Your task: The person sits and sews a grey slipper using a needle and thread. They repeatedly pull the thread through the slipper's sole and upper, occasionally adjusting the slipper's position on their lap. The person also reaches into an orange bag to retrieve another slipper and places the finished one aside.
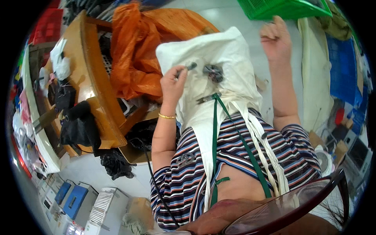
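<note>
My left hand is over the white apron on my lap, fingers closed on a small dark piece that sticks out past the fingertips. Beside it on the apron lies a crumpled dark bundle. Closer to my body rest small metal thread snips, tied to a green ribbon around my neck. My right hand is raised at the upper right, below the green basket. Its fingers are curled and slightly blurred; whatever they may hold is hidden.
A green plastic basket stands at the far right. An orange sack bulges beside a wooden table at my left, with black cloth on the table. Pale cloth and blue crates are at the right.
</note>
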Demonstrator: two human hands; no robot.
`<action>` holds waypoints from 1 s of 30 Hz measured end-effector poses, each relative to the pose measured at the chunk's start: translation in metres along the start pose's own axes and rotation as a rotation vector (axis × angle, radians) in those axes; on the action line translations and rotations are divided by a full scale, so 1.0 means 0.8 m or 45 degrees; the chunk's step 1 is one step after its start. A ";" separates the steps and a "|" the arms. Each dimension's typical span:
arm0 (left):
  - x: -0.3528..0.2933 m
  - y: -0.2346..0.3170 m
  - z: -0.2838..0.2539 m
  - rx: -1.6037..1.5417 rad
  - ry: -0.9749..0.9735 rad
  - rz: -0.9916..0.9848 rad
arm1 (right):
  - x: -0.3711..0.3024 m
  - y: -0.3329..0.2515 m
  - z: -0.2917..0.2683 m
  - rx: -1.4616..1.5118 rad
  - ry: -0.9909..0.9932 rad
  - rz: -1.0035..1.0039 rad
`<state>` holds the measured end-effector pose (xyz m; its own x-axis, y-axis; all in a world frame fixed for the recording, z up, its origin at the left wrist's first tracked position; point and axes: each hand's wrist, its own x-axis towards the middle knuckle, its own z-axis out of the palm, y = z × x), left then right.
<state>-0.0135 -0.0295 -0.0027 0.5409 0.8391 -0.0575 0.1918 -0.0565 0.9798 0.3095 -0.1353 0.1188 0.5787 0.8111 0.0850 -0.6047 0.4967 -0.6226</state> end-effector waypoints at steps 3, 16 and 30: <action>0.001 0.008 0.004 -0.269 -0.087 -0.149 | -0.038 0.067 0.008 -0.712 0.004 0.158; 0.072 0.037 -0.014 -0.471 -0.262 -0.228 | -0.044 0.078 -0.014 -1.558 -0.118 0.211; 0.198 -0.238 0.026 0.339 -0.419 -0.500 | -0.053 0.038 -0.064 -2.079 -0.004 -0.140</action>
<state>0.0526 0.1028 -0.2024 0.6055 0.6146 -0.5056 0.6064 0.0552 0.7932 0.2944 -0.1707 0.0564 0.5751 0.7975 0.1822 0.6246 -0.2842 -0.7274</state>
